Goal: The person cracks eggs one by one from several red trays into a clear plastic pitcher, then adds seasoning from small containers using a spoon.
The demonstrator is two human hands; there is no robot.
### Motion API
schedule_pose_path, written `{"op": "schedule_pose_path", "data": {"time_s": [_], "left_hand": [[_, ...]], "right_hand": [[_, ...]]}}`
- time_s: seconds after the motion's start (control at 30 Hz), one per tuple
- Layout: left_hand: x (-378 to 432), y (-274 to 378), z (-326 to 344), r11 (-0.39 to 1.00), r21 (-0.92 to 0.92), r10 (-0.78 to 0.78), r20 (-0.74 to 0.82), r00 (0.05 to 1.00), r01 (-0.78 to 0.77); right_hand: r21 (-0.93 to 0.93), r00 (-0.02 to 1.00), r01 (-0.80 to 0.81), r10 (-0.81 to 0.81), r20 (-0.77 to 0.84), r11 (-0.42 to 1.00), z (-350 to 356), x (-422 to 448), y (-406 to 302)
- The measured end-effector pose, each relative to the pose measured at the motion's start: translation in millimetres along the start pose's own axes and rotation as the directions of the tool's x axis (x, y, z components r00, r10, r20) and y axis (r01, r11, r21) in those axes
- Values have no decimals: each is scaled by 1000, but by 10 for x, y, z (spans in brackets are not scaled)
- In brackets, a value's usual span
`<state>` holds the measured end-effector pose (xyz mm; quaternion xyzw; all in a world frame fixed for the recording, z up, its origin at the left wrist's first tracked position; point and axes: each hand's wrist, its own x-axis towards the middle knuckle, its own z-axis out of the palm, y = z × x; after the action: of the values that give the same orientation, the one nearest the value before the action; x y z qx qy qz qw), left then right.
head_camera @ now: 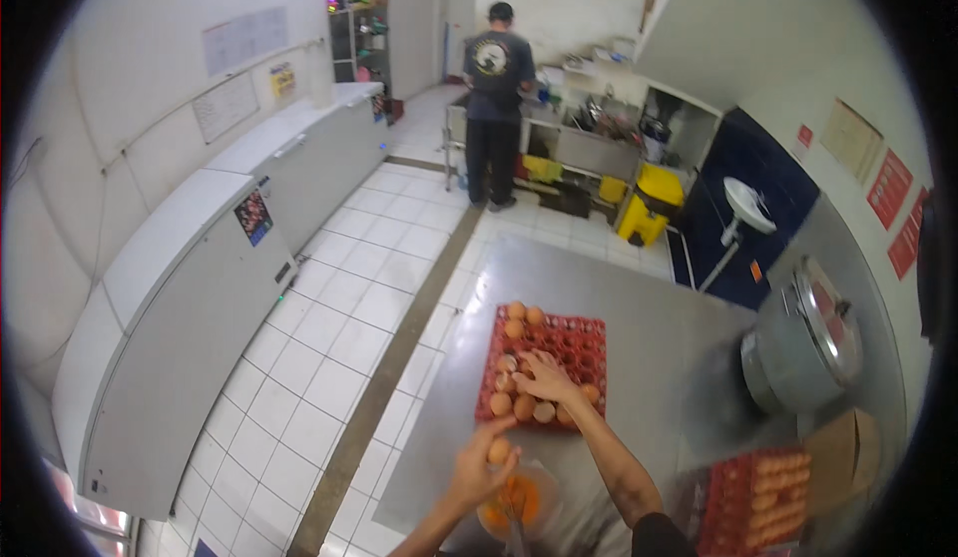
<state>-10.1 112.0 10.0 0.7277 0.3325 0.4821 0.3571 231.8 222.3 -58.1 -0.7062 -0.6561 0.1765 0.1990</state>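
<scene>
My left hand [473,470] holds a whole brown egg [498,451] between thumb and fingers, just above a bowl [552,482]. Beaten orange-yellow egg [516,498] fills part of that bowl, and a utensil with a metallic handle [517,534] rests in it. My right hand [548,379] reaches over a red egg tray [591,340], its fingers around a brown egg or shell; whether it grips this is unclear. Near its fingers lie opened eggshells [506,382]. Several brown eggs [501,404] and another broken shell [544,412] sit along the near rows. Three eggs [516,319] occupy the far left corner.
The tray and bowl stand on a stainless steel table [644,295]. At right are a large metal pot [801,347], another egg-filled red tray [778,493] and a cardboard box [842,460]. A person [498,100] stands at the sink [599,145]. Chest freezers [187,317] line the left wall.
</scene>
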Motion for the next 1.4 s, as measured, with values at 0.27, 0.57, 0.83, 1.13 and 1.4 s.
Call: {"op": "schedule_pose_path", "data": {"time_s": [0.27, 0.57, 0.83, 1.13, 1.4], "left_hand": [[-371, -15, -51, 937, -54, -333, 158, 929, 345], [-175, 82, -28, 916, -63, -369, 249, 896, 395], [366, 251, 134, 996, -65, 51, -73, 996, -55], [-38, 477, 413, 981, -33, 191, -17, 981, -191], [-358, 599, 370, 991, -9, 134, 72, 988, -134]], "right_hand": [[-161, 997, -70, 62, -53, 985, 66, 1199, 411], [-132, 993, -39, 24, -116, 990, -20, 1125, 650], [961, 945, -109, 274, 180, -254, -490, -855, -407], [902, 932, 65, 348, 97, -426, -553, -2151, -1196], [928, 902, 83, 424, 86, -364, -358, -2443, -1250]]}}
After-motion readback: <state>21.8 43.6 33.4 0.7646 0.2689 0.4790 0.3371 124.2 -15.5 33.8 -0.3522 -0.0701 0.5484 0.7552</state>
